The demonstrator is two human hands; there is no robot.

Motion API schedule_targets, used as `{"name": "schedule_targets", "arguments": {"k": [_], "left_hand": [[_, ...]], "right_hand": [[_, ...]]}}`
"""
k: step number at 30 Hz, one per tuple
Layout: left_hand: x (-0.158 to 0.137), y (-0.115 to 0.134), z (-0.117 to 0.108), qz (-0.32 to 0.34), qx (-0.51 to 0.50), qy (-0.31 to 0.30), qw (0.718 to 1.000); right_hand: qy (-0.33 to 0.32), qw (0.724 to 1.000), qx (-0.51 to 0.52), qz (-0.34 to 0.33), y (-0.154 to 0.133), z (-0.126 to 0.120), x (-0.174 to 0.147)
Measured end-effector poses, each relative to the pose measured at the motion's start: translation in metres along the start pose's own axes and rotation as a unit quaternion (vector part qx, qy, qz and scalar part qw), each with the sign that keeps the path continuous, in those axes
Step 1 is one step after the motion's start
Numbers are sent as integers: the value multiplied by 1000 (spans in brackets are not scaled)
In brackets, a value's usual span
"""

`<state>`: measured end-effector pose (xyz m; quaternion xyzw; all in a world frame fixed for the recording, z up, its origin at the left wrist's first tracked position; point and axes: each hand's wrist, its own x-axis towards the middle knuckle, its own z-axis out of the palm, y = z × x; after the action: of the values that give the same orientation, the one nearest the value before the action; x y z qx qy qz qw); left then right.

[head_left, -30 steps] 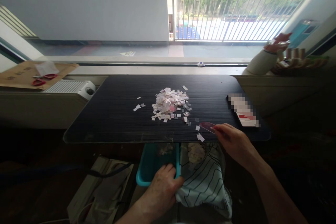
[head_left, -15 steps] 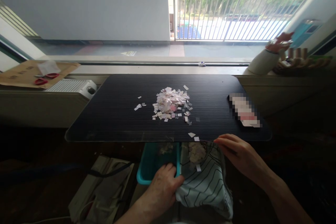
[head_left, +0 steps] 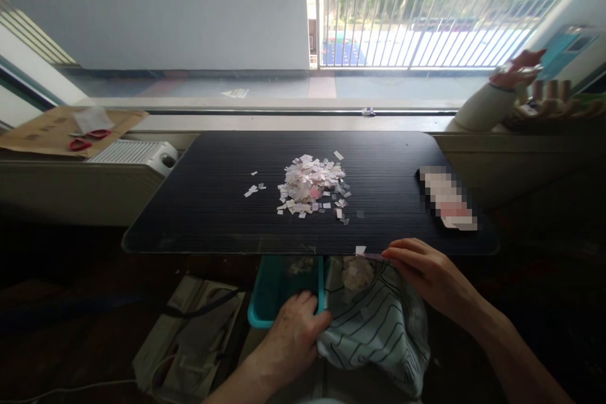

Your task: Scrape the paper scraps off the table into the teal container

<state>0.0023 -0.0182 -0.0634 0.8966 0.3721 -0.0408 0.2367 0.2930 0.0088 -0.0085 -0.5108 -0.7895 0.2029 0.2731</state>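
Note:
My left hand (head_left: 298, 325) is closed over the right rim of a teal plastic bin (head_left: 254, 317), fingers inside, thumb outside by a striped cloth (head_left: 374, 338). Paper scraps lie deep in the bin, and a clump of scraps (head_left: 357, 274) sits on the cloth. At the table's front edge my right hand (head_left: 421, 265) pinches the end of a thin, flat, purplish strip (head_left: 374, 256); its kind is unclear. A single white scrap (head_left: 360, 250) is beside the strip. A heap of small cut paper pieces (head_left: 310, 184) covers the middle of the black table (head_left: 203, 202).
A blurred-out phone-shaped object (head_left: 447, 199) lies on the table's right. Red-handled scissors (head_left: 89, 139) rest on brown paper (head_left: 38, 132) at left, near a white slotted device (head_left: 135, 156). A white vase-like object (head_left: 483, 104) stands on the sill at right.
One white scrap near the front edge has left the tabletop, and the other is now right at the edge. My right hand has shifted slightly left relative to the table; my left stays on the bin.

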Motion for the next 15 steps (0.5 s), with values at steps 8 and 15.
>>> {"name": "schedule_targets", "arguments": {"k": [8,15], "left_hand": [[-1,6,6,-29,16,15,999],[-1,10,8,-53,20,31,998]], "right_hand": [[-6,1000,-1,-16,1,10,12],[-9,1000,-5,-16,0,0,-2]]}}
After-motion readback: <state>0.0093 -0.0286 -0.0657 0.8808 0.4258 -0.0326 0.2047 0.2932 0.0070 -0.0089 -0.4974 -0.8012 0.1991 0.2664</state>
